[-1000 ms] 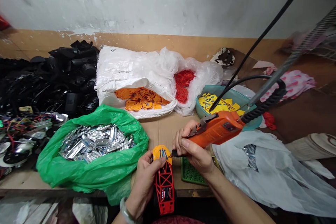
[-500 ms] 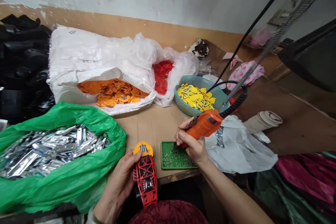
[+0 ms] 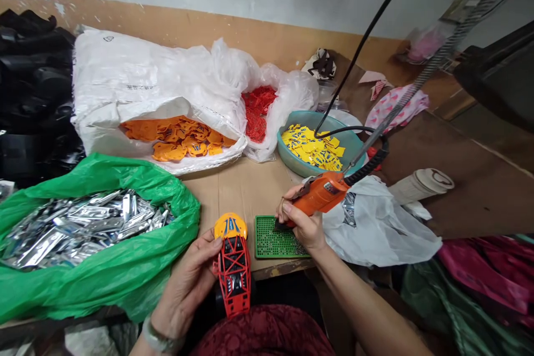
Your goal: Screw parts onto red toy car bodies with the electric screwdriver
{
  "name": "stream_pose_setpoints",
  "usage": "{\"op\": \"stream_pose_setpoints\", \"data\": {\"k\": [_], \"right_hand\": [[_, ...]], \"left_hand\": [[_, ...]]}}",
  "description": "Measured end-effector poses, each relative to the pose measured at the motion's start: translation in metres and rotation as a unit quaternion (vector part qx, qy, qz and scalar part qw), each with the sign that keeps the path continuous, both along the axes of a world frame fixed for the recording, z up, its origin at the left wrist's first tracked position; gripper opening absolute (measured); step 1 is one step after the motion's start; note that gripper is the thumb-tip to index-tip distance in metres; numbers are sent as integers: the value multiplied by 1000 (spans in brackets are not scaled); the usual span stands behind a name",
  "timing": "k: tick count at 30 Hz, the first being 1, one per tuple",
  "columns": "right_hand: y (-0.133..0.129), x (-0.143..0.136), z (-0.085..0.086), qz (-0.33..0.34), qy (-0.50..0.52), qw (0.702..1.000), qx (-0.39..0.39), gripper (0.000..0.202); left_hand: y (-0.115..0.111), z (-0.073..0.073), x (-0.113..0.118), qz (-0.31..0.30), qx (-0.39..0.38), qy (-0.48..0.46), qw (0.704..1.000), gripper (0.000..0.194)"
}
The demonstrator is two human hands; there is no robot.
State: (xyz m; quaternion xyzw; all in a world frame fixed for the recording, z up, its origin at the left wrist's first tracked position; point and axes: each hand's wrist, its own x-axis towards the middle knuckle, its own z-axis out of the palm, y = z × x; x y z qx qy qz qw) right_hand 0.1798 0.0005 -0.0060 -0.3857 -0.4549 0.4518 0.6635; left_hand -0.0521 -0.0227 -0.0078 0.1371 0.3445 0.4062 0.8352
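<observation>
My left hand (image 3: pixel 194 268) grips a toy car (image 3: pixel 234 267) by its side, near the table's front edge. The car has a red lattice frame over black parts and an orange-yellow end piece with blue marks. An orange electric screwdriver (image 3: pixel 319 192) lies in the closed grip of my right hand (image 3: pixel 303 223). Its black front end points down at a green perforated tray (image 3: pixel 262 247), which holds many small dark screws. Whether the tip touches a screw, I cannot tell. A cable and a metal spring run up from the tool's rear.
A green bag (image 3: pixel 162 245) of shiny metal parts is at left, beside black parts (image 3: pixel 35 94). Behind are a white sack (image 3: pixel 125 61) of orange pieces, a bag of red parts (image 3: pixel 256 114), and a teal basin (image 3: pixel 287 158) of yellow pieces. A white plastic bag (image 3: pixel 387 233) lies right.
The view has tipped slightly, so most things sit higher in the picture. Both hands keep their holds; the screwdriver stays over the green tray and the toy car stays at the table edge.
</observation>
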Motion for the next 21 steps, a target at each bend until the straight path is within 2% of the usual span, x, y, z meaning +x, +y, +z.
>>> {"op": "stream_pose_setpoints", "data": {"k": [5, 12, 15, 18, 21], "right_hand": [[0, 0, -1, 0, -4, 1000, -2, 21], [-1, 0, 1, 5, -6, 1000, -2, 20], [3, -3, 21, 0, 33, 999, 8, 18], [7, -14, 54, -1, 86, 996, 23, 17], [9, -31, 81, 30, 110, 993, 35, 18]], "left_hand": [[-3, -4, 5, 25, -14, 5, 1000, 27], [-4, -10, 10, 24, -9, -11, 1000, 40], [-4, -11, 12, 18, 5, -19, 1000, 41], [-3, -13, 15, 12, 20, -28, 999, 43], [-3, -15, 18, 26, 12, -43, 999, 41]]}}
